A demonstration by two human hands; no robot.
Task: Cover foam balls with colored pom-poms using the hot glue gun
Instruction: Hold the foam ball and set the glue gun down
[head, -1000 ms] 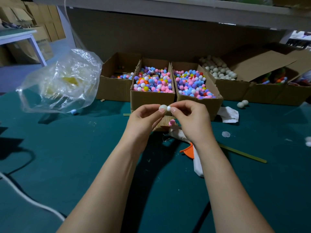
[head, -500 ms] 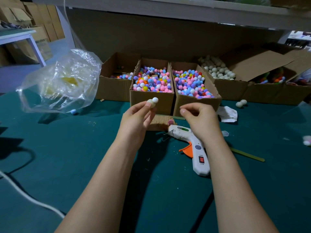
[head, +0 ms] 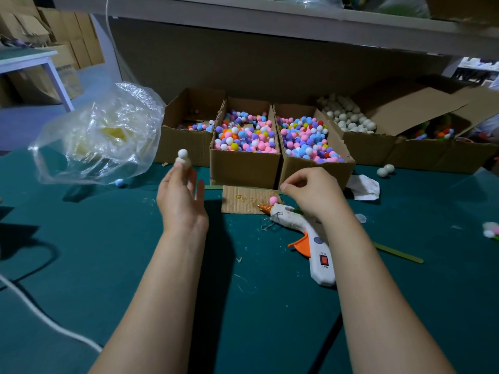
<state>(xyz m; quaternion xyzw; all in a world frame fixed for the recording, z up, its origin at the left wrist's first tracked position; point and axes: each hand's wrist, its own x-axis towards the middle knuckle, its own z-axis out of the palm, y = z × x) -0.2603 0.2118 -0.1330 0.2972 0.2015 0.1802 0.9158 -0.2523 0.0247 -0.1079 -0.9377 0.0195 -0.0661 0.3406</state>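
My left hand point(head: 181, 203) pinches a cream foam ball point(head: 184, 162) between its fingertips and holds it up. One white pom-pom point(head: 182, 152) sits on top of the ball. My right hand point(head: 314, 194) hovers over the glue gun's front end with its fingers loosely curled and nothing in them. The white glue gun point(head: 313, 236), with an orange trigger and nozzle, lies on the green table. Its tip rests on a cardboard scrap point(head: 241, 201) beside a pink pom-pom point(head: 273, 200). Two boxes of mixed pom-poms point(head: 244, 137) point(head: 305, 143) stand just behind.
A box of bare foam balls point(head: 348, 117) stands at the back right, and a nearly empty box point(head: 189, 125) at the left. A clear plastic bag point(head: 100, 136) bulges at the far left. Two loose foam balls point(head: 384, 170), a green stick point(head: 399, 253) and a white cord point(head: 40, 314) lie on the table.
My hands have parted. The left one carried the foam ball with its white pom-pom up and to the left. The right one let go and dropped towards the glue gun.
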